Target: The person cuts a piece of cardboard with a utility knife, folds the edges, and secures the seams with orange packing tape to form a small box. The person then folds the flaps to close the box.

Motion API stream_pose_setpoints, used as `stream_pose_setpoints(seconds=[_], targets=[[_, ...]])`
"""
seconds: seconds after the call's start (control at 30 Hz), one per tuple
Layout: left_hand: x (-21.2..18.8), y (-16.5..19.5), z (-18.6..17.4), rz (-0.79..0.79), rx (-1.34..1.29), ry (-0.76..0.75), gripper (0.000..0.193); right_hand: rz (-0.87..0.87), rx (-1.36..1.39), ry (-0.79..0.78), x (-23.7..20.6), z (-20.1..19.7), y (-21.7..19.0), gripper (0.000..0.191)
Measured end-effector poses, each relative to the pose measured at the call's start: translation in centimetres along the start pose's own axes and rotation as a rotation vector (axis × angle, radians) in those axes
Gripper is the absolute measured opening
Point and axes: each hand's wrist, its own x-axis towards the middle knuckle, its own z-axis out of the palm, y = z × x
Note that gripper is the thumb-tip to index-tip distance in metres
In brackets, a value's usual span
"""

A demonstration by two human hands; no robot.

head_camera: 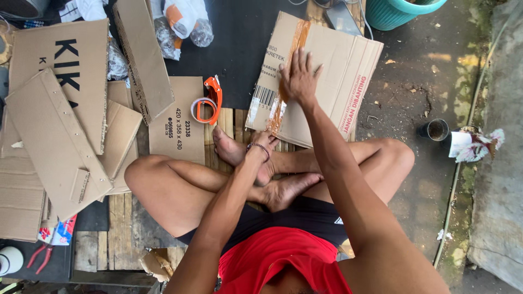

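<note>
My right hand [298,81] lies open-fingered on the flattened brown cardboard box [327,71]; my left hand [264,142] (fingers hidden) meets its near edge.

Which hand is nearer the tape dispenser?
Left. The left hand is at the flattened box's near edge, just right of the tape dispenser; the right hand presses the box farther away.

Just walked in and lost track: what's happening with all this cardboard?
A person sits cross-legged on a slatted platform. The right hand presses flat on a taped, flattened box. The left hand grips that box's near edge. A tape dispenser lies beside it, with cardboard pieces stacked to the left.
</note>
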Motion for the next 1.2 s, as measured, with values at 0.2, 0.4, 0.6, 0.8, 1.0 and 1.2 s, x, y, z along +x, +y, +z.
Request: stream_pose_setpoints(seconds=[0.2, 0.4, 0.6, 0.8, 1.0, 1.2], targets=[[0.3, -0.9, -0.4, 0.080, -0.028, -0.015, 0.028, 0.071, -0.044, -0.020, 5.9, -3.1, -0.4, 0.091], [-0.2, -0.4, 0.0, 0.013, -0.015, 0.040, 0.026, 0.038, -0.085, -0.082, 6.5, -3.1, -0.2, 0.096], [-0.2, 0.0, 0.3, 0.035, 0.038, 0.052, 0.021, -0.138, -0.091, -0.047, -2.6, 1.8, 0.7, 0.096], [0.8, -1.1, 0.0, 0.190, 0.122, 0.084, 0.015, -0.215, 0.106, 0.031, -13.5, 5.7, 1.0, 0.086], [-1.1, -2.0, -0.3, 0.477, 0.145, -0.046, 0.013, -0.178, 0.295, -0.062, -19.8, 3.2, 0.0, 0.077], [-9.4, 1.4, -0.6, 0.675, 0.429, 0.100, 0.030, -0.377, 0.632, 0.030, -22.0, -2.3, -3.0, 0.073]])
